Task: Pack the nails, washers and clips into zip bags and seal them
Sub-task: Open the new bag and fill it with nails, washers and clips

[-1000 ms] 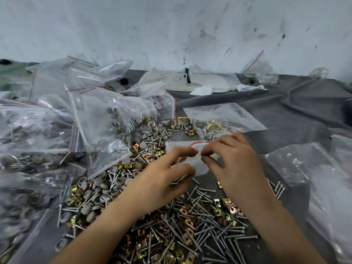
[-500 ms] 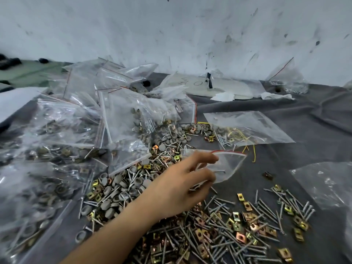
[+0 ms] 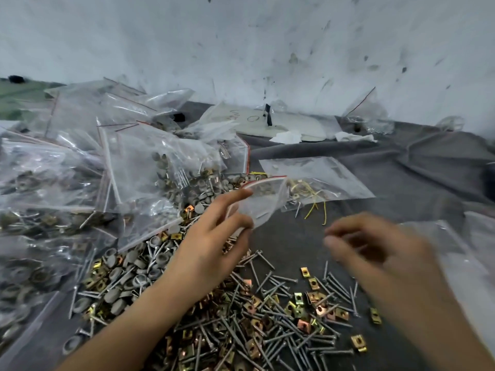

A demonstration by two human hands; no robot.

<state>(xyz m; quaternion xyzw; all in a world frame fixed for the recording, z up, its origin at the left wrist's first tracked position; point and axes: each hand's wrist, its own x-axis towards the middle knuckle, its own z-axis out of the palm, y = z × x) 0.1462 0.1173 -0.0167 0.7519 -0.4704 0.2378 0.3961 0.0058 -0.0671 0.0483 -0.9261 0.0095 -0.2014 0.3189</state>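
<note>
Overhead, the left hand pinches a small clear zip bag above the loose nails and clips. Beside it the right hand hovers blurred, fingers loosely curled, holding nothing visible.

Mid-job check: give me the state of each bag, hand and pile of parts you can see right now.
Small zip bag: held up, mouth open, looks empty.
Left hand: pinching that bag.
Right hand: blurred, grip unclear.
Flat bag: lying on cloth, holds yellow wires.
Filled bags: heaped at left.
Loose nails and clips: unpacked.
</note>
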